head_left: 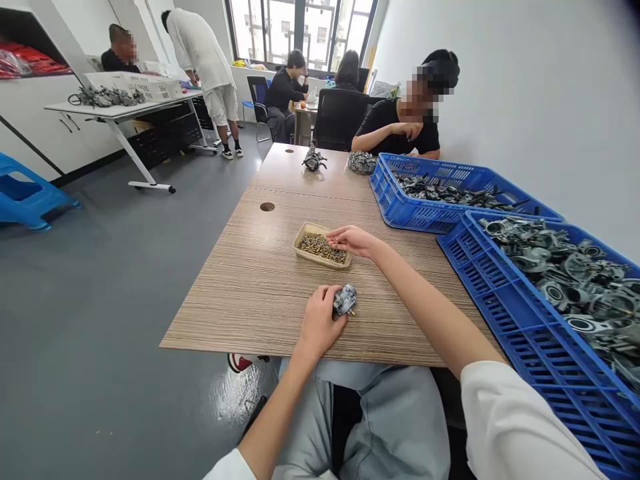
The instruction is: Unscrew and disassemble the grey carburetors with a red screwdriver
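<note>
Near the table's front edge, my left hand (321,319) is wrapped around a grey metal part (345,300) with a small brass-coloured piece at its lower side. Beyond it sits a cream tray (323,262) holding many small brass-coloured pieces (319,247). My right hand (351,240) is over the tray's right side, its fingertips pressed together just above the pieces. Whatever is between those fingertips is too small to make out.
Two blue crates (395,212) full of metal parts line the table's right side. Farther back on the wooden table (240,280) are a metal assembly (313,159) and a bundle of parts (361,163). A person in black (390,123) sits at the far end.
</note>
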The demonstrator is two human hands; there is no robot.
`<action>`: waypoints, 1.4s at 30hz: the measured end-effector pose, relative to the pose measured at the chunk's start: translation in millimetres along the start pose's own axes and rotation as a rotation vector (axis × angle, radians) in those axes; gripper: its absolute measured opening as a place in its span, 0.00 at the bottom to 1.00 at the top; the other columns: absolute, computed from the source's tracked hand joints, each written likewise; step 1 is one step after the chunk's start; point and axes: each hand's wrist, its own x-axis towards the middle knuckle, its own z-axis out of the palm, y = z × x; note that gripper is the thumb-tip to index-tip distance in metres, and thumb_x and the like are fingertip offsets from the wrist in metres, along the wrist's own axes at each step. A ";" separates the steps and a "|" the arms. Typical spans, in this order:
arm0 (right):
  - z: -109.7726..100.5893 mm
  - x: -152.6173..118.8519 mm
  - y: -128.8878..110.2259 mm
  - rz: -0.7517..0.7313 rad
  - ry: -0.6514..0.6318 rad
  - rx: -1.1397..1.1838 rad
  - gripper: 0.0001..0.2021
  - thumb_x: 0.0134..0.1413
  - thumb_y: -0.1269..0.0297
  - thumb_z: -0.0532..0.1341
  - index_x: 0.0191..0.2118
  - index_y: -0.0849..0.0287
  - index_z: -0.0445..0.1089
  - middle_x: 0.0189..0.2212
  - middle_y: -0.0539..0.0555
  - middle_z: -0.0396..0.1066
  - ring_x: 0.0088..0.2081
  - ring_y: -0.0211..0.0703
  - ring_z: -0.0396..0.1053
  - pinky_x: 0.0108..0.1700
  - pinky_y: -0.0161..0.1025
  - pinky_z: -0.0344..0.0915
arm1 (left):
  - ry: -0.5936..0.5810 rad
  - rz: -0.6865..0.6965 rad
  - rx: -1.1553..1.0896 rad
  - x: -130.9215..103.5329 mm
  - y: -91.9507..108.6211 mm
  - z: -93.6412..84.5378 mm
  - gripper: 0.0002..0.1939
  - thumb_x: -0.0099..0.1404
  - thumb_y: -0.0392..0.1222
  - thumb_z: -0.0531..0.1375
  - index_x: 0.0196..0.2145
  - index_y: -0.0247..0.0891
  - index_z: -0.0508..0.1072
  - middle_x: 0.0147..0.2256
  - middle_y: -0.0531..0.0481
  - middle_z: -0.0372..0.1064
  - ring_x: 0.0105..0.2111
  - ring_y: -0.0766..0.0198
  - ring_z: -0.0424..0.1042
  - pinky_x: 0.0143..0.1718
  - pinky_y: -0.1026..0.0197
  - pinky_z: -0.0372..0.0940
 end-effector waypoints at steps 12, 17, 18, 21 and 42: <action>-51.8 -17.0 14.9 -0.066 0.211 -0.065 0.04 0.59 0.80 0.67 0.37 0.66 0.77 0.33 0.60 0.81 0.36 0.41 0.80 0.50 0.39 0.79 | -0.022 0.004 -0.016 0.2 -2.8 1.3 0.30 0.61 0.33 0.63 0.61 0.48 0.67 0.56 0.44 0.69 0.57 0.48 0.70 0.59 0.47 0.66; -65.7 -20.0 30.6 -0.071 0.338 -0.443 0.06 0.52 0.77 0.70 0.29 0.63 0.74 0.25 0.56 0.77 0.31 0.42 0.77 0.41 0.38 0.79 | -0.003 0.017 -0.012 0.1 -4.9 3.0 0.31 0.61 0.33 0.64 0.61 0.47 0.67 0.56 0.44 0.69 0.56 0.48 0.70 0.60 0.47 0.65; -65.5 -17.3 34.0 -0.055 0.348 -0.484 0.06 0.51 0.77 0.70 0.28 0.63 0.74 0.23 0.55 0.76 0.30 0.42 0.77 0.40 0.38 0.78 | 0.001 0.018 -0.011 0.1 -4.7 2.7 0.31 0.61 0.33 0.64 0.61 0.47 0.67 0.55 0.44 0.69 0.56 0.48 0.70 0.60 0.47 0.65; -62.9 -6.6 41.5 -0.033 0.384 -0.611 0.06 0.47 0.80 0.68 0.27 0.63 0.75 0.21 0.53 0.75 0.30 0.42 0.76 0.40 0.37 0.76 | 0.002 0.020 -0.005 0.1 -3.7 1.3 0.30 0.61 0.33 0.64 0.60 0.45 0.67 0.55 0.44 0.69 0.56 0.49 0.70 0.60 0.47 0.66; -102.9 -139.1 105.1 -0.277 0.629 -1.406 0.20 0.69 0.61 0.58 0.61 0.63 0.71 0.59 0.68 0.70 0.59 0.61 0.67 0.59 0.50 0.63 | 0.067 0.063 0.017 1.5 -5.7 1.5 0.28 0.61 0.33 0.64 0.59 0.45 0.69 0.54 0.45 0.69 0.55 0.50 0.72 0.59 0.48 0.68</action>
